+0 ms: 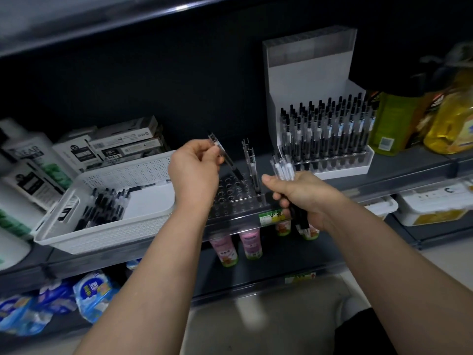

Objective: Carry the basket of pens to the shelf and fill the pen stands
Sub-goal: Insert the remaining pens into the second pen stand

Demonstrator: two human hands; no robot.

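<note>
A white perforated basket (143,175) sits on the shelf at the left, with several black pens (102,208) lying in its left half. A clear pen stand (235,198) with rows of holes stands in front of me; three pens (252,162) stand upright in it. My left hand (194,172) pinches a single pen (225,157), tilted with its tip down over the stand's holes. My right hand (304,198) grips a bundle of pens (282,167) just right of the stand. A white pen stand (332,139) behind is full of pens.
Boxes of pens (122,147) and white bottles (25,170) stand left of the basket. Yellow and green bottles (419,119) crowd the shelf at the right. Lower shelves hold pink bottles (249,244), blue packets (92,293) and white tubs (430,208). The upper shelf overhangs.
</note>
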